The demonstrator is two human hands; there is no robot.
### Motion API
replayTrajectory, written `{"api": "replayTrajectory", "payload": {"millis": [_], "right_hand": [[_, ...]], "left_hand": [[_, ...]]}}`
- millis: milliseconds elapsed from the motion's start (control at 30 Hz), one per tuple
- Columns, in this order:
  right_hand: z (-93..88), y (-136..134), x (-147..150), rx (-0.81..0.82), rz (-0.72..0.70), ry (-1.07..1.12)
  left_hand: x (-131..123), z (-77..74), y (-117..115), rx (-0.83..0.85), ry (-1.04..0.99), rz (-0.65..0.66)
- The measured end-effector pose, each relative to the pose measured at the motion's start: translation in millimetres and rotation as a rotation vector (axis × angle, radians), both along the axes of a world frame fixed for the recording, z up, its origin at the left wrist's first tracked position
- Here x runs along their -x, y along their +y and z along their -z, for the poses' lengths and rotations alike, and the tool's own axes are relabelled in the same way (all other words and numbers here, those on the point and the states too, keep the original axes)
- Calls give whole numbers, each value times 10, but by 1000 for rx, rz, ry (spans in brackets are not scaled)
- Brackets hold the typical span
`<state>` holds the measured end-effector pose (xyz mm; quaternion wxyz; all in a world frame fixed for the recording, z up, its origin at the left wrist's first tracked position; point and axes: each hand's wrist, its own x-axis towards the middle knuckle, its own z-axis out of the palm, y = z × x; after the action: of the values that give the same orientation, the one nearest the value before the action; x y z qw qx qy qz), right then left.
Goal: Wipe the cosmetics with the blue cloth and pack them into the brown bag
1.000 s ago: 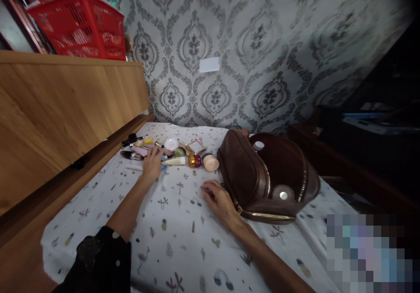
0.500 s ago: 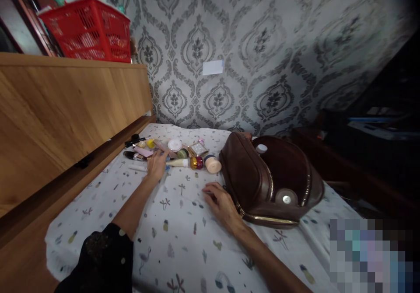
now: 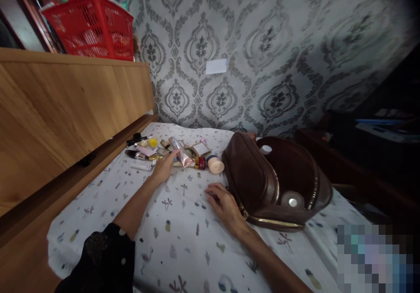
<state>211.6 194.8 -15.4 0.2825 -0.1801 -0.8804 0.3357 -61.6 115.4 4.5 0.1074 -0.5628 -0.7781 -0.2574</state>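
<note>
My left hand point(image 3: 165, 167) is closed on a shiny pinkish tube point(image 3: 181, 152), tilted over the other cosmetics. My right hand point(image 3: 223, 203) rests on the cloth with nothing in it, fingers loosely bent and apart, beside a brown leather bag point(image 3: 247, 175). The bag's top gapes wide, and a white round cap point(image 3: 265, 149) shows at its opening. Around the left hand lie a red and gold jar point(image 3: 200, 162), a peach jar with a dark lid point(image 3: 215, 165), a glittery square compact point(image 3: 201, 148), a dark-handled brush point(image 3: 135, 155) and a white stick point(image 3: 141, 166).
A patterned white cloth point(image 3: 183, 231) covers the surface under everything. Along the left stands a wooden cabinet point(image 3: 75, 105), with a red plastic basket point(image 3: 98, 28) on top. The papered wall point(image 3: 183, 57) closes off the back. Dark furniture point(image 3: 361, 153) stands at the right.
My left hand has picked up the pinkish tube from among the cosmetics and moved slightly right with it. My right hand stays beside the bag. The view has shifted a little.
</note>
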Motion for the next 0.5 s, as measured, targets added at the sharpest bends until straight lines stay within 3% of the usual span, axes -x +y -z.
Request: {"api": "replayTrajectory", "payload": {"millis": [233,500], "right_hand": [[34,3,18,-8,16,18],[11,-23,17,4,7,12]], "left_hand": [[254,-80,-73,7,1,-317],[269,-96,109,267,90,-297]]}}
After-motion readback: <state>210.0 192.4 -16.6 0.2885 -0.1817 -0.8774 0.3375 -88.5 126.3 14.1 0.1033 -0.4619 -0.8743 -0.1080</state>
